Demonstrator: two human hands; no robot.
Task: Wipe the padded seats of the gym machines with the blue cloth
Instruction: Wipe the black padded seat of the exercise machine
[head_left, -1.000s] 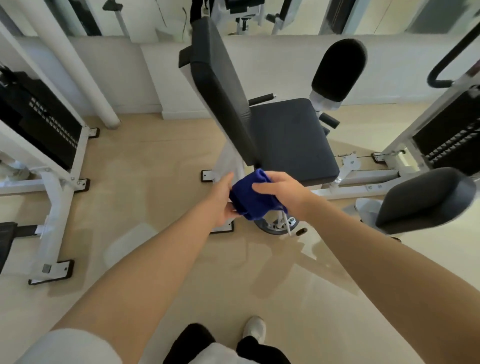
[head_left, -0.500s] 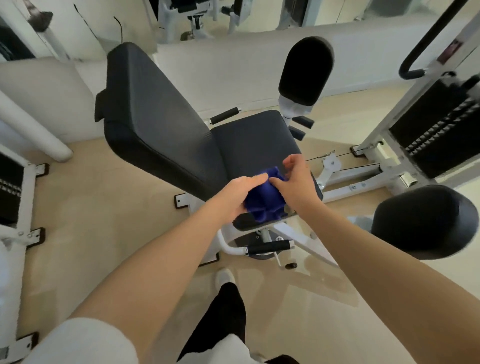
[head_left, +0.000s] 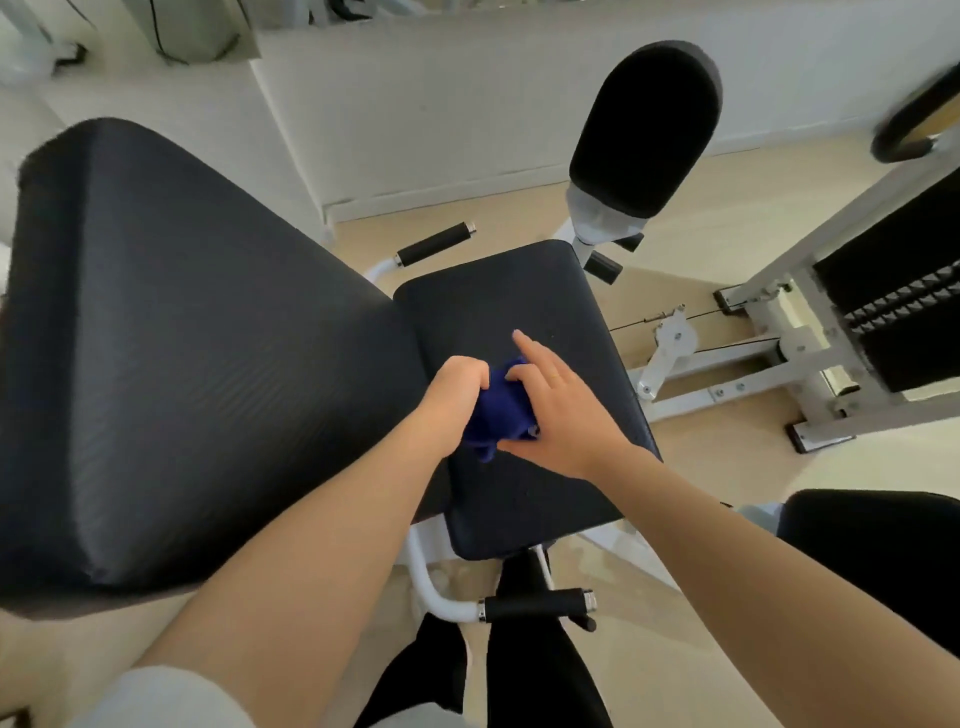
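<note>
The left hand (head_left: 454, 387) is clenched on the bunched blue cloth (head_left: 501, 408); the right hand (head_left: 553, 410) presses it too, forefinger pointing free. The cloth sits over the middle of the padded seat (head_left: 524, 306) — backrest (head_left: 182, 338) to its left, roller pad (head_left: 647, 130) beyond it.

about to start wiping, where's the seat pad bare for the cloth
Bare seat pad lies beyond the hands toward the upright roller pad, and nearer, toward the front handle. The middle is crowded: left hand and right hand bunch the blue cloth there.
</note>
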